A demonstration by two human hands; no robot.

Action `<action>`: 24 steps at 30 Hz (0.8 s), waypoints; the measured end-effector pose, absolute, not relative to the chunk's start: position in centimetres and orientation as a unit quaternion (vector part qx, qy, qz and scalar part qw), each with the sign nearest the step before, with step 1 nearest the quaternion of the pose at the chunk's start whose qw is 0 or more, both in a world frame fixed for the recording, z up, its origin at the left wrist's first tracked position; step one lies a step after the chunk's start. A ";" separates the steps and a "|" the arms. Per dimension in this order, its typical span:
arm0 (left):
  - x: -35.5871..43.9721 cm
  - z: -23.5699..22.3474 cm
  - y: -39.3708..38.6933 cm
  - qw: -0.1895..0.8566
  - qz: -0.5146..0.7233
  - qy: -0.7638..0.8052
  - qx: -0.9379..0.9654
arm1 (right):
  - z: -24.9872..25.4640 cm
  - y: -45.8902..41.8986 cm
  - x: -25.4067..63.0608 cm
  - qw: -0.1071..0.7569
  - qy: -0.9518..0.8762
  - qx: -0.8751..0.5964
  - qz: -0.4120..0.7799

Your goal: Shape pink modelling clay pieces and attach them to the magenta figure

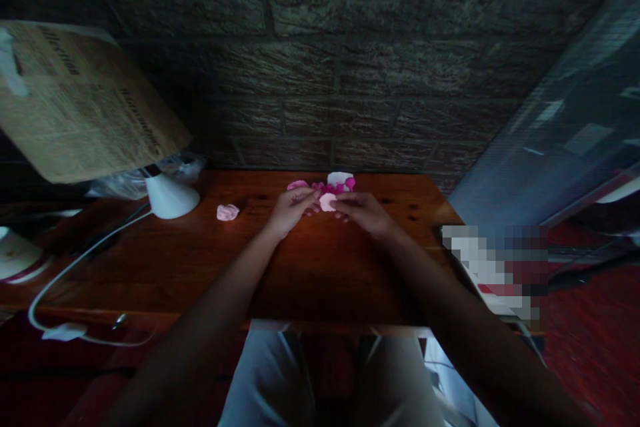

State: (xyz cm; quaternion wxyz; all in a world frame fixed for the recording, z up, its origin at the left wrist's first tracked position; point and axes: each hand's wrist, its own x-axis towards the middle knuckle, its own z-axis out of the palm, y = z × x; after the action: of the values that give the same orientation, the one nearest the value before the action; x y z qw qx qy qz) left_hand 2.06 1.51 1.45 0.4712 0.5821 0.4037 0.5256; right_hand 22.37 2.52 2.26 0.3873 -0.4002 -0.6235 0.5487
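Pale pink, one piece (327, 202) is being pinched in the right hand (369, 212) near the far edge of the table (325, 273), the left hand's (293, 207) grip being unclear, while a seemingly finished bundle (227, 213) and seemingly unused magenta pieces (350, 183) are being left lying.

From here I make out a pale pink piece (327, 202), magenta bits (351, 183), a reddish-brown surface (330, 267), and a tan shade (95, 107) with dark lettering.

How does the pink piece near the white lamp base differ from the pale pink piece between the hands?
The crumpled piece lies on the table, untouched; the pale piece is between the left hand and right hand. The crumpled piece looks bunched and folded; the pale piece looks flatter. Both are light pink.
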 end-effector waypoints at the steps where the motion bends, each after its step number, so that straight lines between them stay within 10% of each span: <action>1: 2.1 1.4 1.5 0.465 0.527 0.409 0.582 | 2.3 2.5 22.4 0.396 -0.609 -0.404 0.556; 10: 0.1 1.3 2.7 0.268 0.616 0.494 0.552 | 2.6 1.9 22.6 0.360 -0.649 -0.414 0.527; 24: -0.9 0.9 2.0 0.162 0.345 0.519 0.765 | 4.8 3.0 28.0 0.145 -0.803 -0.527 0.235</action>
State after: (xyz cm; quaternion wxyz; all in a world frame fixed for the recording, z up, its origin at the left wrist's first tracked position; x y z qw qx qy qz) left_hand -0.93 1.98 0.86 0.1618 0.7648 0.5192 0.3455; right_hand 28.04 2.98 4.81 0.1453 -0.5273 -0.8035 0.2351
